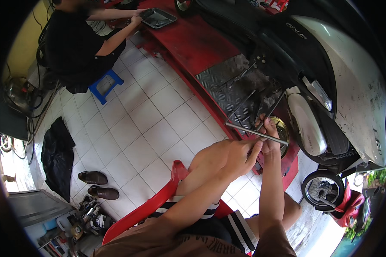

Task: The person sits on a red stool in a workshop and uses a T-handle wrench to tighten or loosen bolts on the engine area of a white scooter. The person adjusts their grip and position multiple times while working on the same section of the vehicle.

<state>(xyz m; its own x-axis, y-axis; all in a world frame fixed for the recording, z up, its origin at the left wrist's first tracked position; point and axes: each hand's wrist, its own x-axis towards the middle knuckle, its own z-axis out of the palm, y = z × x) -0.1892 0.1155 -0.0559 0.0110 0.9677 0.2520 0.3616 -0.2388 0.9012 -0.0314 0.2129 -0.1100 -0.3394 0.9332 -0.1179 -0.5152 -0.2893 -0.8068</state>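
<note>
My left hand (241,155) is closed, its thumb against a straight grey metal rod (244,129) that slants across in front of me. Beyond it, my right hand (269,129) has its fingers curled in by dark metal bars (241,103) under a raised motorbike (349,81). The rod crosses over the right hand near the wrist. What the right fingers grip is too small and dark to make out. Close beside them lies a round gold-coloured dish (282,128), partly hidden by the rod and hand.
The motorbike stands on a red lift platform (188,40) with a treadplate section (210,79). At upper left, a person (73,45) on a blue stool (106,85) holds a metal tray (158,19). Brown shoes (103,192), a black cloth (58,158) and machine parts (94,216) lie left.
</note>
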